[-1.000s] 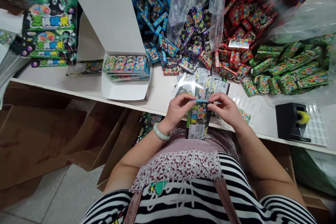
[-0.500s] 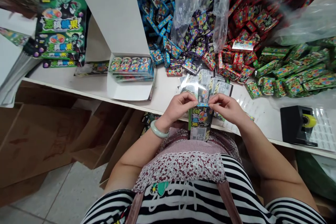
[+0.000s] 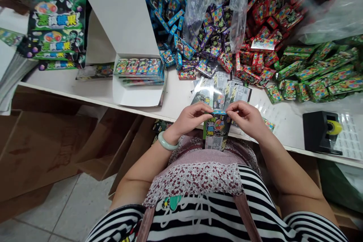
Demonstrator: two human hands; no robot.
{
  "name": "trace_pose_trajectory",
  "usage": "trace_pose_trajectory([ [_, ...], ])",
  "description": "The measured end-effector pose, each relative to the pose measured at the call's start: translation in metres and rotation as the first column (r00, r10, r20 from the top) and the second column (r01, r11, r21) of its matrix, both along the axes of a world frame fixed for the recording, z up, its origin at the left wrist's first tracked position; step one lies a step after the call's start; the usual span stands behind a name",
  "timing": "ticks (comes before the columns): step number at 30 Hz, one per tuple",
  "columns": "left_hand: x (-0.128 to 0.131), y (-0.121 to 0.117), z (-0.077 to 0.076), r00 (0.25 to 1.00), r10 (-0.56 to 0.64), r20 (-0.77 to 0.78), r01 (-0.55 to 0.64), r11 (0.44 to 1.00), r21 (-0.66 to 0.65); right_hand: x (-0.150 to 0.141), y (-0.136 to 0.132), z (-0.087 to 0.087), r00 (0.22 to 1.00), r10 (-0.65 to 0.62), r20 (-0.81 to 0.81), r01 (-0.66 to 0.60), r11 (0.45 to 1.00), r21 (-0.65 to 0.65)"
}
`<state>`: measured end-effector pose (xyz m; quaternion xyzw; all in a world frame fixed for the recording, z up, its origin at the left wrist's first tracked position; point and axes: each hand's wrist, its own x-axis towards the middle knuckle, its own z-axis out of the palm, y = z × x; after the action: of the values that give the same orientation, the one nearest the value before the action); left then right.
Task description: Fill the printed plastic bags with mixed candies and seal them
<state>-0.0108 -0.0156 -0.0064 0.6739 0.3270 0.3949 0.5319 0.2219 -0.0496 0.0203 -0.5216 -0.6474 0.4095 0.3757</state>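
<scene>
A dark printed candy pouch [image 3: 217,130] hangs over the table's front edge, close to the apron. My left hand [image 3: 195,118] pinches the left end of its upper edge between thumb and fingers. At the right end of the same edge, my right hand [image 3: 244,118] pinches in the same way. A thin blue strip shows along that edge between the fingertips; whether it is part of the pouch or a small box in its mouth I cannot tell. Just beyond the hands, several flat clear-and-printed pouches [image 3: 219,83] lie fanned out on the white table [image 3: 176,96].
Behind the pouches lie heaps of blue boxes [image 3: 170,19], purple boxes [image 3: 214,41], red boxes [image 3: 263,34] and green boxes [image 3: 320,72]. An open white carton [image 3: 136,94] with small candy boxes stands left. A tape dispenser [image 3: 317,132] sits right. Brown cardboard cartons [image 3: 53,140] stand below.
Both hands keep their pinch on the pouch's upper edge, with only slight finger movement. The view has shifted a little, so the table's left side sits further left.
</scene>
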Motion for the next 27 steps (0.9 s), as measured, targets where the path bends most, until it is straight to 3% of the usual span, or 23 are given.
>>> trace_pose_trajectory([
  [5, 0.0, -0.008, -0.006, 0.998, 0.046, -0.041, -0.045, 0.999, 0.01, 0.001, -0.004, -0.003, 0.987, 0.119, 0.108, -0.136, 0.976, 0.172],
  [13, 0.007, -0.002, -0.011, 0.997, 0.067, -0.032, -0.061, 0.986, 0.156, -0.013, -0.014, -0.026, 0.997, -0.071, 0.016, 0.065, 0.961, 0.27],
  [16, 0.011, 0.001, -0.015, 0.992, 0.126, -0.033, -0.119, 0.981, 0.15, -0.006, -0.014, -0.033, 1.0, -0.023, -0.007, 0.024, 0.967, 0.254],
  [18, 0.012, 0.003, -0.019, 0.983, 0.18, -0.041, -0.173, 0.976, 0.131, 0.02, -0.011, -0.04, 1.0, -0.018, 0.016, 0.015, 0.981, 0.194],
  [20, 0.011, 0.005, -0.022, 0.973, 0.221, -0.058, -0.215, 0.971, 0.101, 0.062, -0.007, -0.048, 0.979, -0.194, 0.069, 0.185, 0.975, 0.119],
  [22, 0.01, 0.007, -0.024, 0.967, 0.247, -0.07, -0.241, 0.967, 0.08, 0.111, -0.004, -0.058, 0.834, -0.505, 0.224, 0.503, 0.862, 0.069],
  [23, 0.01, 0.008, -0.025, 0.965, 0.251, -0.074, -0.246, 0.966, 0.076, 0.134, -0.003, -0.064, 0.738, -0.575, 0.353, 0.6, 0.799, 0.048],
  [25, 0.011, 0.009, -0.026, 0.966, 0.247, -0.078, -0.241, 0.967, 0.087, 0.169, -0.002, -0.073, 0.611, -0.568, 0.552, 0.668, 0.744, 0.027],
  [27, 0.014, 0.009, -0.025, 0.968, 0.236, -0.081, -0.227, 0.968, 0.107, 0.184, -0.004, -0.081, 0.572, -0.53, 0.626, 0.671, 0.742, 0.014],
])
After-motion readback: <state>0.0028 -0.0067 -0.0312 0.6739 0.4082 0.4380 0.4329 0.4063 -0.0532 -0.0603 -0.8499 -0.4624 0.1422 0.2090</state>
